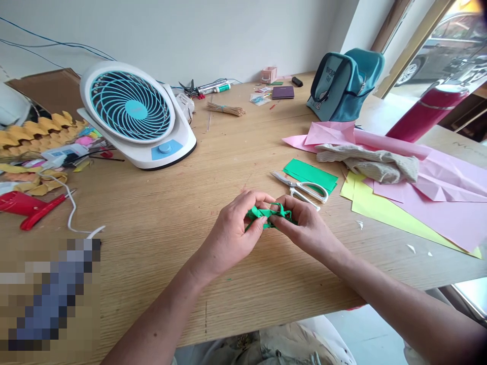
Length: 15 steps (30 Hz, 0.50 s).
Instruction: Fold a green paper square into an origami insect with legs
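Note:
Both my hands meet over the wooden table point(160, 223), pinching a small crumpled piece of green paper point(268, 215) between them. My left hand point(236, 228) has its fingers curled round the paper's left end. My right hand point(304, 225) grips the right end, fingers closed over it. White-handled scissors point(304, 189) lie just beyond my right hand, next to a flat green paper sheet point(310, 174).
A white and blue desk fan point(133, 114) stands at the back left. Yellow paper shapes point(34, 132) and a red tool point(26, 209) lie at the left. Pink sheets point(445, 187), a yellow sheet point(384, 208), a beige cloth point(375, 163), a teal bag point(344, 83) and a red bottle point(428, 114) fill the right.

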Motion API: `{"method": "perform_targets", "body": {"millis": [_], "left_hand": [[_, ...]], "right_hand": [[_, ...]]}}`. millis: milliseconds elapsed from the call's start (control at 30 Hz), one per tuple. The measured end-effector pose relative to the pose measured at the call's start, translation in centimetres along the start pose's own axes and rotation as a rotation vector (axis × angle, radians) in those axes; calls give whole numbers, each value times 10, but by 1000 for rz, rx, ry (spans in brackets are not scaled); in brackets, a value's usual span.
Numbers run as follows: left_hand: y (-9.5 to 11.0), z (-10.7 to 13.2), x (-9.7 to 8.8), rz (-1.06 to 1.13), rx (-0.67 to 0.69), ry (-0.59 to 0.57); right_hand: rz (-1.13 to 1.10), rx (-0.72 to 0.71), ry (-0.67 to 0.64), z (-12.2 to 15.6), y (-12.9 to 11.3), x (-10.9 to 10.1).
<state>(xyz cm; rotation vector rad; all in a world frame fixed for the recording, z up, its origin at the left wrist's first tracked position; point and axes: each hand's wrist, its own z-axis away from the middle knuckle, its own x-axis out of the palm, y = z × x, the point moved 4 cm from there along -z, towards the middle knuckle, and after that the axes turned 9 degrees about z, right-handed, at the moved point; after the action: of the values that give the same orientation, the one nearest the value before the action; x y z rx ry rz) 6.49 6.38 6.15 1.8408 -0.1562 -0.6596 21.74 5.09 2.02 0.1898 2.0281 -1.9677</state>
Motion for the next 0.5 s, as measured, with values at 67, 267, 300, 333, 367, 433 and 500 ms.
{"method": "perform_targets", "body": {"millis": [67, 267, 300, 333, 367, 433, 500], "left_hand": [[-2, -1, 0, 22, -14, -1], [-10, -1, -2, 140, -50, -9], [-10, -1, -2, 151, -57, -21], [-10, -1, -2, 158, -66, -32], [-10, -1, -2, 164, -75, -38], [-10, -1, -1, 182, -96, -48], [-11, -1, 0, 212, -114, -64]], "right_hand": [[-23, -3, -21, 0, 0, -1], [-154, -25, -98, -2, -4, -4], [-170, -32, -98, -3, -4, -5], [-184, -38, -94, -3, -4, -5], [-194, -44, -88, -3, -4, -5], [-203, -55, -77, -3, -3, -4], [-201, -74, -66, -3, -3, -3]]}}
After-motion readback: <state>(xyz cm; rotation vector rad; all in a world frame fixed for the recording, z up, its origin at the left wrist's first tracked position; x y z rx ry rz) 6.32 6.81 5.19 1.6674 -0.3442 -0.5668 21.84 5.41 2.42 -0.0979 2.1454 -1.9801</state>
